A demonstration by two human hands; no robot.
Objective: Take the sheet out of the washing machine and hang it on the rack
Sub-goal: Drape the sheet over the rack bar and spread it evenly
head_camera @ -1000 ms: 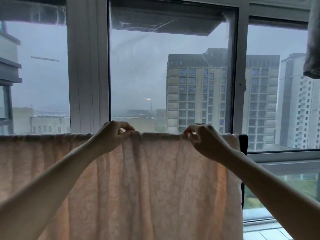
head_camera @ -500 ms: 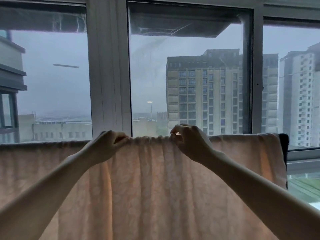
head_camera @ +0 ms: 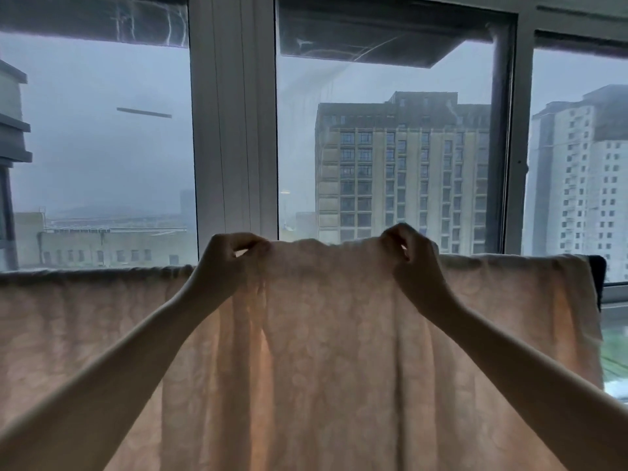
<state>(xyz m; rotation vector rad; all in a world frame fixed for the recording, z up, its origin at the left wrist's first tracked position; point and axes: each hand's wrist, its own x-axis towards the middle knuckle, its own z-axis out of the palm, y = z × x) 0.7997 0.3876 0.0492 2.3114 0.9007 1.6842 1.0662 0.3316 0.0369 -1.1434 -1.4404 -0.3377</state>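
Observation:
A pale pink patterned sheet (head_camera: 326, 334) hangs across the whole width of the view, draped over a horizontal rail that the cloth hides. My left hand (head_camera: 224, 263) pinches the sheet's top edge left of centre. My right hand (head_camera: 413, 260) pinches the top edge right of centre. The stretch of cloth between my hands is lifted a little above the line of the rest of the top edge. Vertical folds run down the sheet below my hands.
Large windows with a thick white frame post (head_camera: 234, 124) stand right behind the sheet. A dark item (head_camera: 599, 277) hangs at the sheet's right end. Tall buildings show outside through the glass.
Both hands have lifted the middle of the sheet's top edge upward, and my right hand has moved further right, spreading the cloth between them. The view has shifted left.

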